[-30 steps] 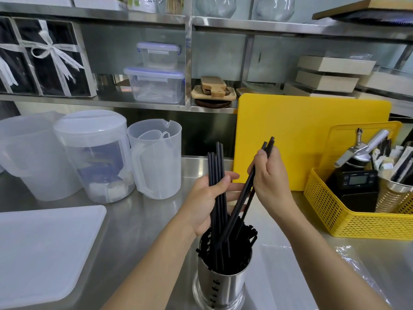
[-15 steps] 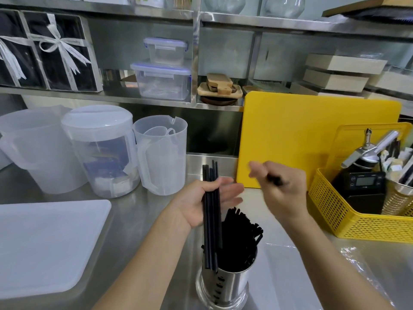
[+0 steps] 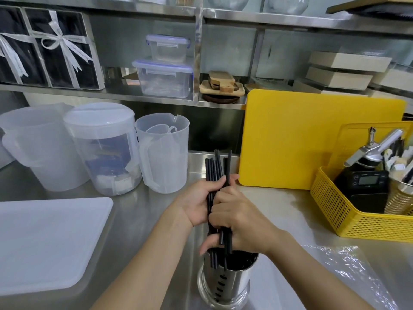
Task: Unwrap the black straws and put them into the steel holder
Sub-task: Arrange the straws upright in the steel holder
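Note:
A bundle of black straws (image 3: 215,167) stands upright above the steel holder (image 3: 224,285) at the bottom centre of the counter. My left hand (image 3: 197,203) grips the bundle from the left at mid-height. My right hand (image 3: 237,222) is closed around the same straws from the right and a little lower. The straws' lower ends reach into the holder's mouth, where more black straws sit, partly hidden by my right hand.
Clear plastic wrap (image 3: 348,271) lies on the steel counter to the right. A yellow basket (image 3: 348,222) with a scale and tools stands at far right, a yellow cutting board (image 3: 312,142) behind. Plastic pitchers (image 3: 161,153) and a white tray (image 3: 44,242) occupy the left.
My right hand dropped its separate straws into the holder, then came across and closed on the bundle in my left hand. The bundle has sunk lower toward the holder.

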`<state>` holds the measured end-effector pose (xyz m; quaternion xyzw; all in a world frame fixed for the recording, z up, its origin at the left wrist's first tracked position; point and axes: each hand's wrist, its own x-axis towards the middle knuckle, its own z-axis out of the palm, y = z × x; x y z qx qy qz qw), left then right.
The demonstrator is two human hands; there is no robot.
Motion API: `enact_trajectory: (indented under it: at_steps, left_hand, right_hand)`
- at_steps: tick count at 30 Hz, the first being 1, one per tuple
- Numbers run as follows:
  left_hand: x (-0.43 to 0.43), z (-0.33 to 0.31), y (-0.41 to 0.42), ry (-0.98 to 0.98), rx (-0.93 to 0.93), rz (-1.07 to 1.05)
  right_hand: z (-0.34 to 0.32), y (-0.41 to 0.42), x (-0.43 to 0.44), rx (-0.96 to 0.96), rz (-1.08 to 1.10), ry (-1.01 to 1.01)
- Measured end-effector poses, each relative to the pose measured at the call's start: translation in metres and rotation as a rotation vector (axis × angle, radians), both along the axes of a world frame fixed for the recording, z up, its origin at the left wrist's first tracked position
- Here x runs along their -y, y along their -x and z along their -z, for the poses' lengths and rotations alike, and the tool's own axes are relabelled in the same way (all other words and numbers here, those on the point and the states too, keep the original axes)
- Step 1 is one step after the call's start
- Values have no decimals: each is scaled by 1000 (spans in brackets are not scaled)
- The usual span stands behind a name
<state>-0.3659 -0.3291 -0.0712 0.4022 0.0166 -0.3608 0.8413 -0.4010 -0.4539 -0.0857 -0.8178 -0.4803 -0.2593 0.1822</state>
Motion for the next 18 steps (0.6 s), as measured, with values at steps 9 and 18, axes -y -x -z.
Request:
enact_trajectory:
  at_steps: [9, 18]
  left_hand:
    - [-12, 11, -15, -3, 120, -324]
    - [9, -9, 12, -60, 399, -14]
  right_hand:
    - [-9, 14, 11, -570, 144, -128]
    - [-33, -6, 9, -1305, 191, -1092]
